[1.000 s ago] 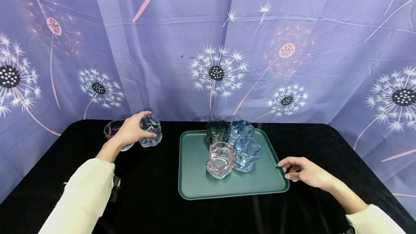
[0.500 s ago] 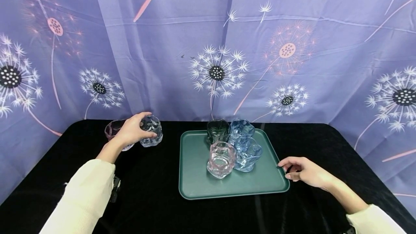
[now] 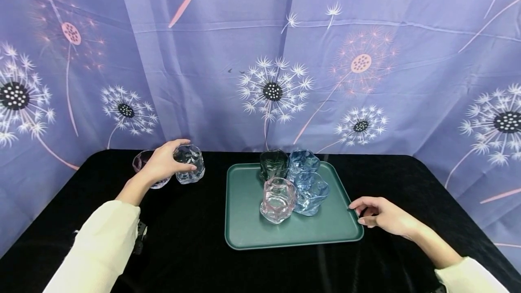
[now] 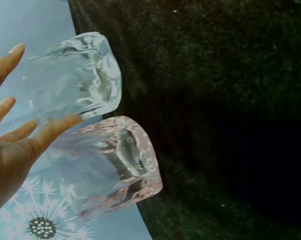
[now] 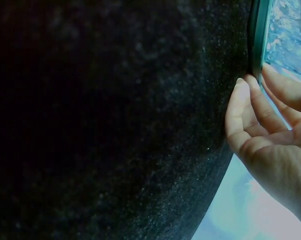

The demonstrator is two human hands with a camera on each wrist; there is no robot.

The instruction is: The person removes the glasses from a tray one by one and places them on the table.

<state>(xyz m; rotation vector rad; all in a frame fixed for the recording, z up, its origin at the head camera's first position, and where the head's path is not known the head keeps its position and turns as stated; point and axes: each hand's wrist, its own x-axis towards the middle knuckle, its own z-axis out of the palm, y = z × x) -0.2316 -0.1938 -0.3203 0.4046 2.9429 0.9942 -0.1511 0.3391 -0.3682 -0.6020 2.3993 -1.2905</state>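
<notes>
A clear faceted glass (image 3: pixel 190 163) stands at the table's back left. My left hand (image 3: pixel 164 163) reaches around its near side with fingers and thumb spread; in the left wrist view the fingers (image 4: pixel 11 62) look apart from the glass wall. Partly hidden behind this hand is a pinkish glass (image 3: pixel 142 161), also seen beside the clear glass (image 4: pixel 85 75) in the left wrist view. At the right, my right hand (image 3: pixel 384 215) has curled fingertips on the rim of a green tray (image 3: pixel 246 234), pinching its edge (image 5: pixel 259 40).
Grouped on the tray are a dark glass (image 3: pixel 273 165), two blue glasses (image 3: pixel 310 198) nestled close together, and a pale pink glass (image 3: pixel 277 202) in front. Black cloth (image 3: pixel 195 248) covers the table. A purple curtain with dandelion prints (image 3: pixel 211 80) hangs behind it.
The head view has shifted very slightly. Both hands, the tray and the glasses keep practically the same places.
</notes>
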